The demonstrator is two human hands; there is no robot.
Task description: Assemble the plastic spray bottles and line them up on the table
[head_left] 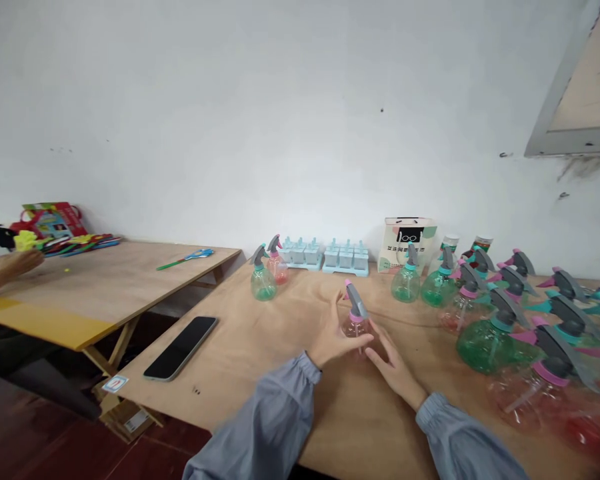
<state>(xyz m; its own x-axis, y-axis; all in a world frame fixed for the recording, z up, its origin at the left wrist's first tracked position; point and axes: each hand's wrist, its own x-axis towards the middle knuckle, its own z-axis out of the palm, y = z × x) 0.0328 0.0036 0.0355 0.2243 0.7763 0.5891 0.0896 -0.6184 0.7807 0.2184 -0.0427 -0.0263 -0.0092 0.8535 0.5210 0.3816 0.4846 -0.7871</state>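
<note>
In front of me on the wooden table stands a clear pinkish spray bottle (356, 324) with a pink collar and a grey trigger head. My left hand (336, 337) curls round its left side, thumb across the front. From the right, my right hand (393, 367) presses its fingers against the bottle, so both hands hold it between them and hide much of its body. Nearest beyond the hands are a green spray bottle (264, 284) and a pink one (277, 261) at the back left.
Several green and pink spray bottles (487, 345) crowd the right side. Against the wall are light-blue popsicle moulds (345, 259) and a paper bag (404, 248). A phone (181, 348) lies at the left. Another person's hand (20, 263) rests over the neighbouring table (130, 270).
</note>
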